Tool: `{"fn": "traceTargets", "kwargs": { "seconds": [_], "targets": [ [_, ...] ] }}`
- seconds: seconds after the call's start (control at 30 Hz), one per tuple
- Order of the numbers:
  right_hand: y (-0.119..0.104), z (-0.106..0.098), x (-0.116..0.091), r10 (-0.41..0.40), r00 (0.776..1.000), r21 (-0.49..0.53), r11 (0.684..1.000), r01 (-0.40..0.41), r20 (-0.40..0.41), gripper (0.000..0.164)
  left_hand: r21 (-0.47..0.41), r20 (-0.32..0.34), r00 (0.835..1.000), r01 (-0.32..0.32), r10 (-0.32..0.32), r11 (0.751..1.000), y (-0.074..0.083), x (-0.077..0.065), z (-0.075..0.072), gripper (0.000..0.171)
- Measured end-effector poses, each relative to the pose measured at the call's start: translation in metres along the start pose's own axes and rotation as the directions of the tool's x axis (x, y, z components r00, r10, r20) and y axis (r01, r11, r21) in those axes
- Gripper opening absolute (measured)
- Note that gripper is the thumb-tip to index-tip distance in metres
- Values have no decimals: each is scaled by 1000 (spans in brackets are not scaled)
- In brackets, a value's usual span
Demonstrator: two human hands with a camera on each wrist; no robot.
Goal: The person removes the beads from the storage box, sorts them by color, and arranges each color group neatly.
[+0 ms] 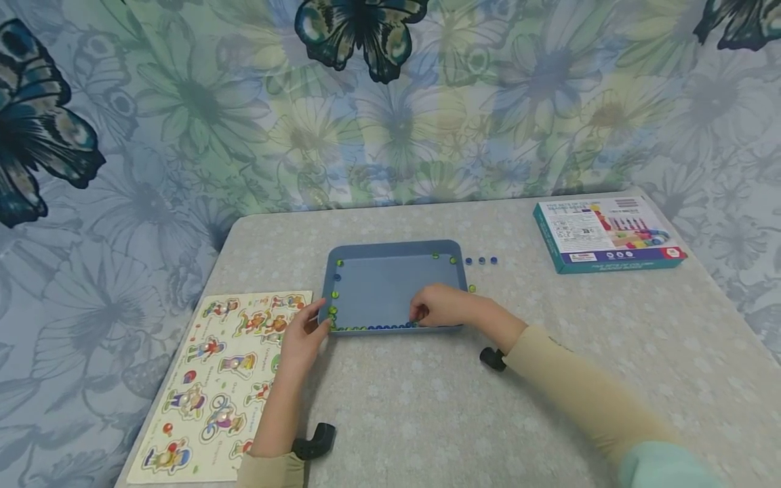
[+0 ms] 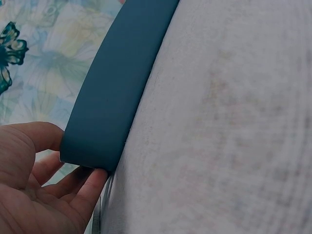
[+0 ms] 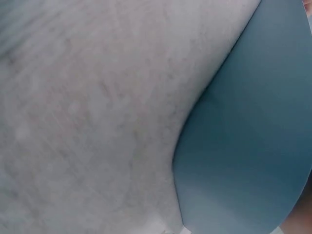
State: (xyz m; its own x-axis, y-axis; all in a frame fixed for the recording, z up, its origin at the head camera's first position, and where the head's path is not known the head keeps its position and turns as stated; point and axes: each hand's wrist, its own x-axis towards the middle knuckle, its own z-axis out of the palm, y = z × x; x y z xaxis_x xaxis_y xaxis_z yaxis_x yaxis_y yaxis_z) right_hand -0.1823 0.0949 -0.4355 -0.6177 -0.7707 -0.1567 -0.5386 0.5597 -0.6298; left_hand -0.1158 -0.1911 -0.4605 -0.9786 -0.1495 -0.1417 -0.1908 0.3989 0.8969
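A blue-grey rectangular tray (image 1: 390,252) lies on the table, with green and blue glass marbles inside it. Along its front edge runs a row of blue marbles (image 1: 386,327) and green ones; more green marbles (image 1: 333,310) line the left side. My left hand (image 1: 303,339) grips the tray's front left corner; the left wrist view shows thumb and fingers at the outer wall (image 2: 105,97). Reaching into the tray, my right hand (image 1: 442,305) has curled fingers and pinches a marble at the right end of the front row. Its fingertips are partly hidden.
Three blue marbles (image 1: 481,261) and a green marble (image 1: 472,289) lie right of the tray. A cream picture board (image 1: 210,386) is at the left, partly under my left arm. A flat teal-sided box (image 1: 610,234) sits at the back right. A flowered curtain (image 1: 403,129) hangs behind.
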Motion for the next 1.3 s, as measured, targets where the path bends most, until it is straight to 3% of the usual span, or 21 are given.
{"fn": "traceTargets", "kwargs": {
  "seconds": [0.13, 0.27, 0.57, 0.67, 0.87, 1.1, 1.3],
  "targets": [
    [3, 1, 1, 8, 1000, -10, 1000, -8, -21, 8, 2, 2, 1000, 1, -1, 1000, -1, 0, 0, 44],
    [7, -1, -4, 30, 998, 51, 998, -27, -56, 9, 9, 2, 1000, -1, 1, 1000, -1, 0, 0, 44],
    [13, -31, -39, 31, 985, 165, 986, -2, -172, 10, 13, -2, 1000, -6, 6, 1000, -1, 0, 0, 44],
    [18, -45, -54, 52, 972, 154, 988, -17, -229, 11, 12, -1, 1000, -12, 12, 1000, -1, -1, 0, 44],
    [43, -63, -78, 167, 934, 148, 981, -126, -316, 13, 10, -1, 1000, -12, 12, 1000, -1, -2, 0, 44],
    [73, -59, -86, 254, 930, 98, 967, -236, -266, 9, 7, -5, 1000, -3, 3, 1000, -1, -3, -1, 44],
    [85, -51, -84, 307, 920, 93, 951, -293, -245, 7, 5, -5, 1000, -15, 15, 1000, -1, -2, -1, 44]
  ]
}}
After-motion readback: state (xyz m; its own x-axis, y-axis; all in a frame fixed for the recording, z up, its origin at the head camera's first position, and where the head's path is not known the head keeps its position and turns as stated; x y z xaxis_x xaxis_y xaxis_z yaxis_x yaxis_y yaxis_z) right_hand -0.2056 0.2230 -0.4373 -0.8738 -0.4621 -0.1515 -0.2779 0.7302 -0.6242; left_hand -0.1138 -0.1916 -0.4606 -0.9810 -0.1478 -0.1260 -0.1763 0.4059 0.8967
